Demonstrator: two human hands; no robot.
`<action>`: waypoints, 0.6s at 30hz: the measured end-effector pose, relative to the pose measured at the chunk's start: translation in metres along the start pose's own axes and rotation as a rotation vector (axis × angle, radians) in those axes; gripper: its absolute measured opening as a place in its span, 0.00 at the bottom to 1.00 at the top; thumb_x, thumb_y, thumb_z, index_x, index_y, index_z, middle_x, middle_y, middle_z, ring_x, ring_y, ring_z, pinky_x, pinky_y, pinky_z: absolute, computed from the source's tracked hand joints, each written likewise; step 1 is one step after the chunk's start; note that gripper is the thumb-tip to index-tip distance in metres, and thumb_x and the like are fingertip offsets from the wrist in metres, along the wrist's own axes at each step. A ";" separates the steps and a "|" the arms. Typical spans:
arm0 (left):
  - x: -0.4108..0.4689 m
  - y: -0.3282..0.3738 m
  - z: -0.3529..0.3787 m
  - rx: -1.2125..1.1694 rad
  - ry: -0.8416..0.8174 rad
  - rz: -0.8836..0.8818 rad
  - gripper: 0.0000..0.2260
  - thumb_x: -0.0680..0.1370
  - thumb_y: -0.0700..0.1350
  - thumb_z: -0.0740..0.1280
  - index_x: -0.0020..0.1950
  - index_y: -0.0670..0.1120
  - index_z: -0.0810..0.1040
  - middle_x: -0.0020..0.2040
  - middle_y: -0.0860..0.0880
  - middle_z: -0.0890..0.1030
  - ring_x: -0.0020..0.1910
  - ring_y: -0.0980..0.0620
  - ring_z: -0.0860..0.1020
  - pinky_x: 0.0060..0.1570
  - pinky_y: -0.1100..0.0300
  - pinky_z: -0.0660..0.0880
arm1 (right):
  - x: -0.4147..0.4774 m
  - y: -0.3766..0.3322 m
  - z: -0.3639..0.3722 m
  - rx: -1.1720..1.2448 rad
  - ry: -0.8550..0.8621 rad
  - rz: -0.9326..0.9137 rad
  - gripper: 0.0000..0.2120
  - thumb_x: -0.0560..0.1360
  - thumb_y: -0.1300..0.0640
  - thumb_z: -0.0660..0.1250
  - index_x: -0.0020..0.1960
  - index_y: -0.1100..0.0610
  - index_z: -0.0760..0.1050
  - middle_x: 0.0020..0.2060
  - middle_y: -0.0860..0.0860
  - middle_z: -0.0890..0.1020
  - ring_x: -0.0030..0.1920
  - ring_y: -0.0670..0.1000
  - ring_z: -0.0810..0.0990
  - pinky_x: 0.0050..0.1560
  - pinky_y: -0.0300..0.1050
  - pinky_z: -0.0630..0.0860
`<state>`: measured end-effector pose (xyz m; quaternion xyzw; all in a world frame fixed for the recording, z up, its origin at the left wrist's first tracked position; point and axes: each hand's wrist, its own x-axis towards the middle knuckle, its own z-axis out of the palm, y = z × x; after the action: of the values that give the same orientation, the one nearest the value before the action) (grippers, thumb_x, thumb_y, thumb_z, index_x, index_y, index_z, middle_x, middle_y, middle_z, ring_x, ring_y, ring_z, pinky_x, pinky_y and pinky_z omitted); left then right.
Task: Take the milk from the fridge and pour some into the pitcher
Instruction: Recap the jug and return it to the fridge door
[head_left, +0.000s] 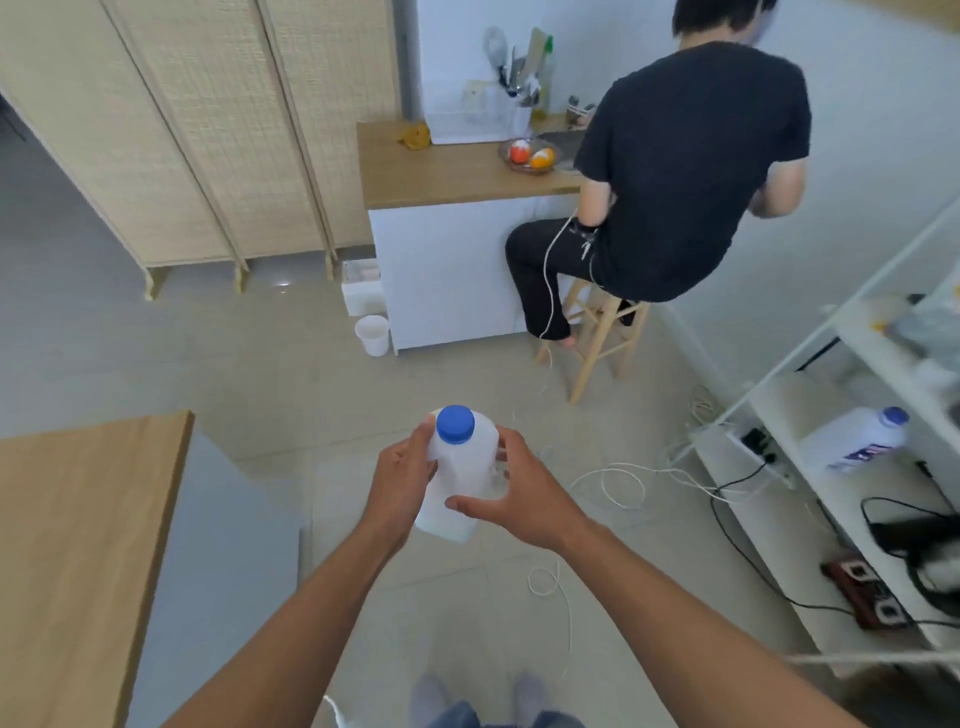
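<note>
Head view showed the milk bottle (460, 475), blue cap (455, 424) on, at 6 o'clock, left hand (402, 475) and right hand (522, 499) grasping it; fetching looked done, pouring remained, no pitcher visible.

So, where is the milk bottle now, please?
In the head view the milk bottle is at lower centre, upright, held above the floor between the left hand and right hand.
</note>
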<state>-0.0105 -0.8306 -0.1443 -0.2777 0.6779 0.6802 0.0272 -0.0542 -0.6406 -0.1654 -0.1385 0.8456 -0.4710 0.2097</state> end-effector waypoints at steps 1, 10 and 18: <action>0.004 0.001 0.008 0.012 -0.044 -0.001 0.25 0.87 0.62 0.64 0.50 0.42 0.88 0.37 0.53 0.82 0.38 0.52 0.79 0.45 0.57 0.75 | -0.005 0.005 -0.005 0.004 0.029 0.019 0.51 0.65 0.32 0.86 0.80 0.39 0.63 0.72 0.33 0.74 0.73 0.39 0.74 0.70 0.44 0.75; 0.004 0.014 0.100 0.120 -0.336 0.027 0.21 0.89 0.58 0.62 0.50 0.48 0.89 0.37 0.55 0.85 0.33 0.58 0.81 0.40 0.59 0.75 | -0.057 0.052 -0.057 0.060 0.290 0.167 0.52 0.64 0.30 0.85 0.80 0.39 0.63 0.72 0.35 0.75 0.72 0.38 0.74 0.70 0.44 0.76; -0.017 0.020 0.201 0.192 -0.483 0.035 0.21 0.87 0.61 0.64 0.41 0.50 0.82 0.32 0.57 0.76 0.32 0.57 0.75 0.42 0.56 0.70 | -0.119 0.093 -0.118 0.081 0.480 0.258 0.53 0.63 0.27 0.84 0.80 0.39 0.63 0.72 0.35 0.75 0.72 0.39 0.74 0.72 0.47 0.76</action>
<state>-0.0730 -0.6377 -0.1340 -0.0915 0.7179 0.6596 0.2028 -0.0111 -0.4537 -0.1627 0.0944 0.8622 -0.4932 0.0669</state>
